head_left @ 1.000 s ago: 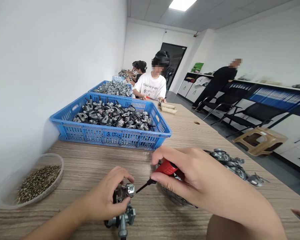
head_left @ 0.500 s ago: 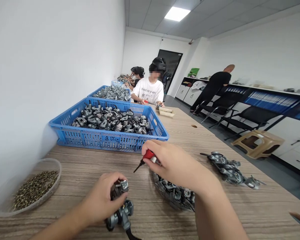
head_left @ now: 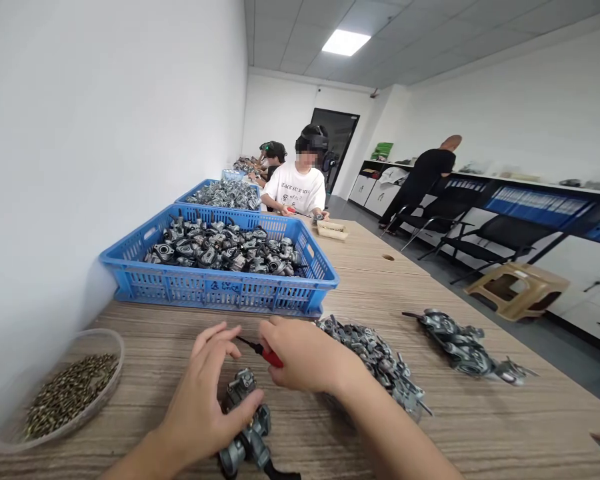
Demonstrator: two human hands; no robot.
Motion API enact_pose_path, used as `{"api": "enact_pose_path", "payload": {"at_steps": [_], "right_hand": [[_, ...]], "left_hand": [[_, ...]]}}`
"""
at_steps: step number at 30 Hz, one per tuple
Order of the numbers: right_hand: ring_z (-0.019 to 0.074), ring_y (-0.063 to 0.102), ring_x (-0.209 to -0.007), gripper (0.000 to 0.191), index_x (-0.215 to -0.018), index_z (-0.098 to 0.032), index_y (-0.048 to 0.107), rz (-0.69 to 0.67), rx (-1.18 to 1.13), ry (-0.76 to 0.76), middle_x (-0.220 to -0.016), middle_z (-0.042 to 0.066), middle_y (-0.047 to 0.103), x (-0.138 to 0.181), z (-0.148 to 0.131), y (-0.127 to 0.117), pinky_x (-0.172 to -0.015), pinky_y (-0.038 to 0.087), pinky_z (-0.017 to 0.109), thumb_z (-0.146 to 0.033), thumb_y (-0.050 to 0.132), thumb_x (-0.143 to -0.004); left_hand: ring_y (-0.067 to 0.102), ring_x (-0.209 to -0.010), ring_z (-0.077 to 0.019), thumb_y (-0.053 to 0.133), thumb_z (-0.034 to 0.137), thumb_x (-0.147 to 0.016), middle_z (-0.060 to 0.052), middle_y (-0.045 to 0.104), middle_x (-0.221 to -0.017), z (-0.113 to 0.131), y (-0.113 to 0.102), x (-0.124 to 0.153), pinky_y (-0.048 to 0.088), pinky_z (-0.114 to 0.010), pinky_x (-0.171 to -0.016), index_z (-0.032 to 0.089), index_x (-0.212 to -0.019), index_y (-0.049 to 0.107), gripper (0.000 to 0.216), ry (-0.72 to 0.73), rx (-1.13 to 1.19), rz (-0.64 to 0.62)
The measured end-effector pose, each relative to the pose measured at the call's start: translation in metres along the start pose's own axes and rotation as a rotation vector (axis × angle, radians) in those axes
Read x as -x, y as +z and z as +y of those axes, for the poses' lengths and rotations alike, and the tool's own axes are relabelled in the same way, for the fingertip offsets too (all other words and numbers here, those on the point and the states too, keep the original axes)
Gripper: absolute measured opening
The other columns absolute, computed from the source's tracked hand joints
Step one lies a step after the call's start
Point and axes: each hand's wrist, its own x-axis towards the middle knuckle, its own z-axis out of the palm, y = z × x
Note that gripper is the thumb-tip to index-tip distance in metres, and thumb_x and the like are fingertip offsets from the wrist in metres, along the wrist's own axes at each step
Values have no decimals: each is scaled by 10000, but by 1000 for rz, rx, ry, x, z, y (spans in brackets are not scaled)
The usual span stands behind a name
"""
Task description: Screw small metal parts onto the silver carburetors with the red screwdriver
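Observation:
My right hand (head_left: 303, 353) is closed around the red handle of a screwdriver (head_left: 271, 357), whose dark shaft points left. The shaft's tip is close to the fingertips of my left hand (head_left: 203, 390); whether they touch I cannot tell. My left fingers are spread, with the thumb across a grey metal carburetor (head_left: 245, 443) that lies on the table, its black hose toward me. Under and beyond my right forearm sits a heap of small metal parts (head_left: 375, 357) in a clear bowl, partly hidden. Brass-coloured screws (head_left: 73, 393) fill a clear plastic tub (head_left: 117, 373) at the left.
A blue crate (head_left: 220, 283) of carburetors stands ahead, another blue crate (head_left: 183, 199) behind it. More carburetors (head_left: 463, 347) lie on the right. Across the table sits a person (head_left: 295, 190) near a small tray (head_left: 333, 231). A white wall (head_left: 105, 133) borders the left.
My right hand has moved left and down with the screwdriver, uncovering the heap of parts. My left fingers have spread from around the carburetor toward the screwdriver's tip.

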Motion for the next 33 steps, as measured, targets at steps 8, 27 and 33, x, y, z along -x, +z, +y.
{"api": "enact_pose_path", "payload": {"at_steps": [8,27,33], "right_hand": [[340,783,-938,417,-1172,-136,683,-110,13,-3,-1073,147,791,-19,-11,27,-719,572,379,-298,846,-824],[282,689,-1171,451,-1467,-200,490,309,-93,-39,-1311,122,693,28,-66,-13,-966,556,406,-289,569,-1032],[379,458,-1482,833,-1533,-158,475,383,-334,-100,-1551,199,497,29,-69,50,-1254,381,507,-381,820,-809]], "left_hand": [[401,-1516,-422,520,244,-1058,-210,558,-1599,-2,-12,-13,377,-750,-1157,265,-1096,475,62,8,-68,318],[431,-1443,-403,537,173,-984,-150,470,-1397,-20,1,-26,361,-734,-1188,278,-1072,390,201,-258,45,571],[400,-1459,-402,544,163,-956,-141,406,-1338,-10,-3,-25,354,-698,-1209,264,-1043,431,174,-167,8,523]]}}
